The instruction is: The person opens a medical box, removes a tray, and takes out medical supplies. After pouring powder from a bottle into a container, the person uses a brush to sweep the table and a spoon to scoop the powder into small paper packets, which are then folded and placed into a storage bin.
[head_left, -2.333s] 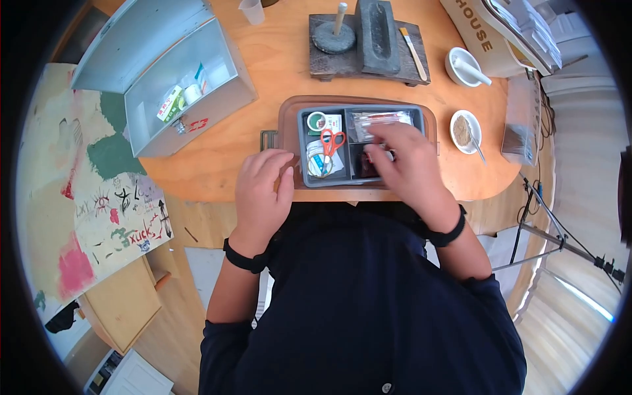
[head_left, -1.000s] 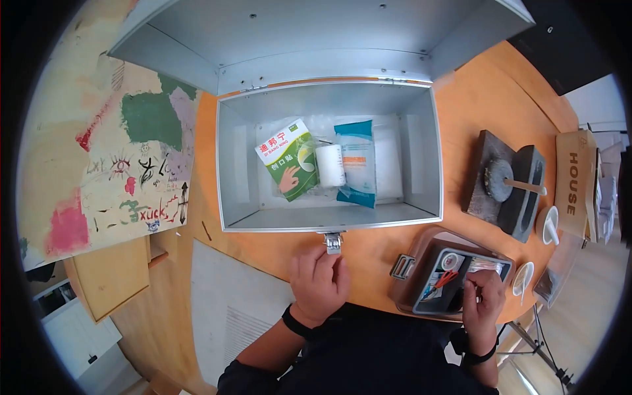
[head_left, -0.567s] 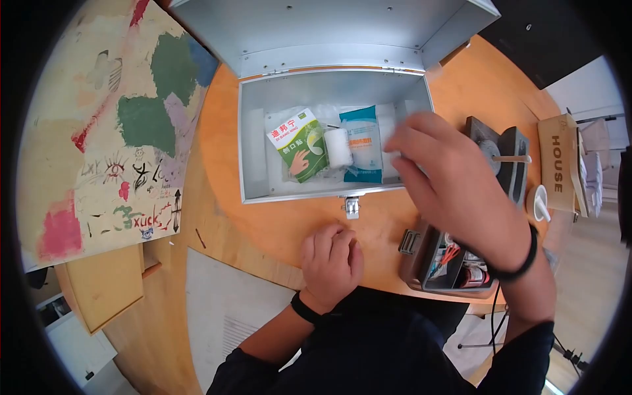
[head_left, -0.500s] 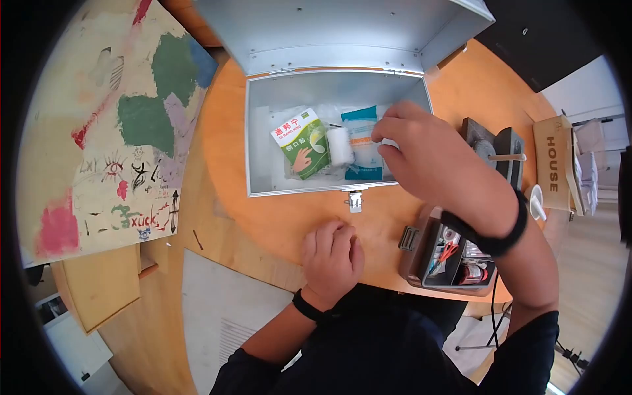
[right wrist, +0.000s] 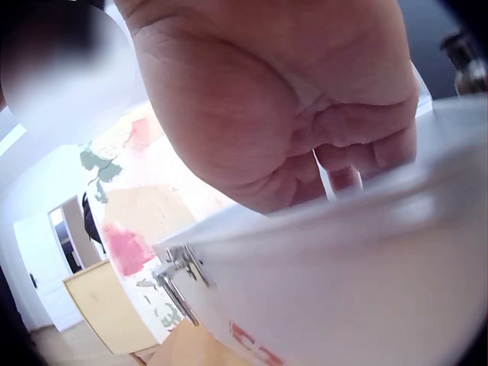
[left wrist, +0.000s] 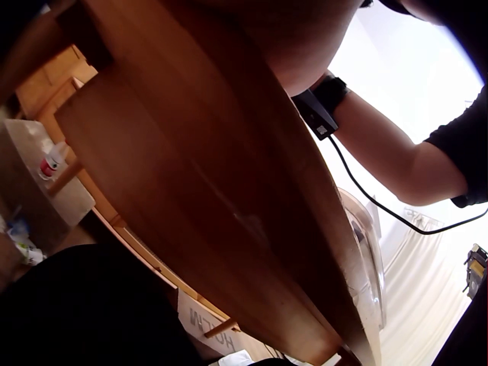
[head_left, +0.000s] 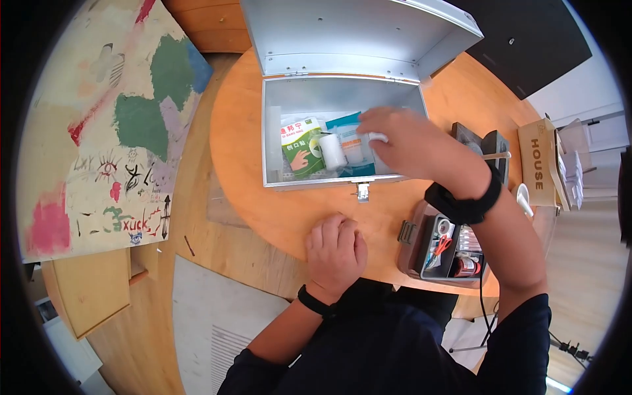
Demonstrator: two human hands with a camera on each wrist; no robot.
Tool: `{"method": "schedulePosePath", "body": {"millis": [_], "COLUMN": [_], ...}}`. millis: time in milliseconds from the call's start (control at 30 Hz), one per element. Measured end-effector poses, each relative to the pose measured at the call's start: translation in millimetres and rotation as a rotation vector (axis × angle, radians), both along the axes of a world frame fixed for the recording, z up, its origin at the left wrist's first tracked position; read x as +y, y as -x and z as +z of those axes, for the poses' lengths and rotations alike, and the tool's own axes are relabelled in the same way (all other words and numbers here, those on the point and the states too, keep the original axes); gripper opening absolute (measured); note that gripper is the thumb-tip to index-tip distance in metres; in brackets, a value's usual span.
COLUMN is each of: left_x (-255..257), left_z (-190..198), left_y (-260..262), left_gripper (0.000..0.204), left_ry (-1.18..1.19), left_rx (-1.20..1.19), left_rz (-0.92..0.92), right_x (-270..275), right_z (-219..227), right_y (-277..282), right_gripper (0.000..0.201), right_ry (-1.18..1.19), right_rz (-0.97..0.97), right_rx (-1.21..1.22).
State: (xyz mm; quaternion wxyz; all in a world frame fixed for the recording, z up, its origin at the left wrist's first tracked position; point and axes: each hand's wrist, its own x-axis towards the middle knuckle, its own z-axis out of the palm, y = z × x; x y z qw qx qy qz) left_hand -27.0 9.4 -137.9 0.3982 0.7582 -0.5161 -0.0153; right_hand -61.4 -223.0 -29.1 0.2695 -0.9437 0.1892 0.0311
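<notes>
An open silver metal case point(head_left: 283, 185) holds a green-and-white band-aid box point(head_left: 303, 151), a white bandage roll point(head_left: 333, 153) and a blue-and-white packet point(head_left: 355, 148). My right hand point(head_left: 408, 141) reaches over the case's right side. Its thumb and bent fingers are at the packet's upper right edge, with white showing between them. In the right wrist view, my right hand's palm point(right wrist: 282, 99) hangs above the case wall point(right wrist: 343, 282), its fingertips partly hidden by the rim. My left hand point(head_left: 336, 250) rests at the table's near edge, fingers loosely bent and holding nothing.
To the right stands a brown box point(head_left: 409, 253) with a grey tray, orange scissors point(head_left: 442, 245) and a dark red bottle point(head_left: 466, 266). Farther right are a dark stone tool point(head_left: 497, 146), a white mortar point(head_left: 523, 196) and a HOUSE box point(head_left: 536, 164). The case lid point(head_left: 355, 36) stands raised.
My right hand has gone from the grey tray to the case, reaching the packet, whose top has swung left; the roll has tilted. My left hand has settled on the table edge. The view has turned.
</notes>
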Motion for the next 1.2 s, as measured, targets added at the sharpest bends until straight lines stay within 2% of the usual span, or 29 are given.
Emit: {"method": "schedulePosePath", "body": {"millis": [67,200,267,333,400,433,500,600,633,667,733,800,867,900,967,1000,1067,1200], "left_x": [0,0,1,1,1,1,1,3,5,6,9,6,-5,-11,-22,-22,-23,-24], "left_z": [2,2,1,0,-1,-2,-1,0,2,3,9,41,74,78,85,84,77,76], "left_y": [-1,-1,-1,-1,0,0,0,-2,-5,-10,-20,-29,-38,-43,-53,-58,-63,-56], "left_gripper": [0.029,0.029,0.029,0.029,0.03,0.03,0.031,0.032,0.031,0.03,0.029,0.036,0.041,0.041,0.04,0.04,0.037,0.035], "left_ry": [-0.004,-0.014,-0.021,-0.03,-0.033,-0.036,-0.02,0.002,-0.026,0.014,0.045,0.111,0.154,0.159,0.063,0.067,-0.105,-0.108], "left_rx": [0.002,0.002,0.006,0.007,-0.01,-0.017,-0.005,0.027,0.036,-0.001,-0.002,-0.233,-0.298,-0.297,-0.505,-0.518,-0.561,-0.55], "left_rz": [-0.011,-0.014,-0.022,-0.032,-0.044,-0.046,-0.07,-0.105,-0.131,-0.134,-0.184,-0.15,-0.142,-0.156,-0.076,-0.079,-0.057,-0.053], "right_x": [19,63,80,105,128,139,156,171,172,174,175,174,172,170,165,163,160,154], "right_z": [37,77,65,47,29,17,-9,-35,-39,-38,-46,-41,-44,-42,-47,-49,-52,-44], "right_y": [14,86,137,195,241,264,308,365,373,372,390,391,391,386,381,378,374,363], "right_gripper": [0.023,0.013,0.01,0.007,0.003,0.003,0.008,0.011,0.013,0.012,0.008,0.009,0.01,0.011,0.013,0.013,0.013,0.012], "right_ry": [0.221,0.198,0.337,0.372,0.422,0.416,0.359,0.393,0.463,0.462,0.514,0.479,0.486,0.452,0.427,0.422,0.286,0.307], "right_rz": [-0.13,-0.43,-0.461,-0.669,-0.801,-0.805,-1.103,-1.218,-1.197,-1.28,-1.241,-1.284,-1.271,-1.296,-1.302,-1.308,-1.282,-1.277], "right_rx": [-0.276,-0.335,-0.364,-0.26,-0.27,-0.274,-0.247,-0.148,-0.161,-0.145,-0.212,-0.206,-0.249,-0.239,-0.249,-0.262,-0.353,-0.336]}}
